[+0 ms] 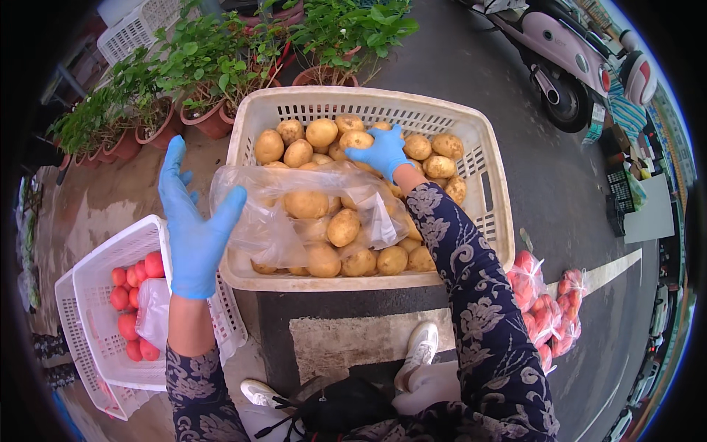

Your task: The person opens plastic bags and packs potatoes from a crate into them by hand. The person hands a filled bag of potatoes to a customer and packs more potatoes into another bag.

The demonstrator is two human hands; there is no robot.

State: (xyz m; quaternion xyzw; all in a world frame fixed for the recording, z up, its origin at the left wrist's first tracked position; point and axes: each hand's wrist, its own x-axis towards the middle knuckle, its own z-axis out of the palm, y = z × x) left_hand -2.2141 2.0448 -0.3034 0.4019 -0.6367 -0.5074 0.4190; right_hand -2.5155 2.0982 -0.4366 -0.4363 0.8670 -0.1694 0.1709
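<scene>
A white plastic crate (367,96) full of potatoes stands in front of me. My right hand (381,152), in a blue glove, rests on the potatoes near the crate's far side, its fingers around a potato (356,140); whether it grips it is hard to tell. A clear plastic bag (259,232) lies over the potatoes in the left and middle part, with a potato (343,227) at its opening. My left hand (196,226), also gloved in blue, is raised at the crate's left edge, fingers and thumb apart, holding nothing.
At the left, a white crate (119,243) holds tomatoes and a plastic bag. Potted plants (204,119) line the far left. Bags of red produce (547,315) lie on the ground at the right. A pink scooter (558,44) is parked at the upper right.
</scene>
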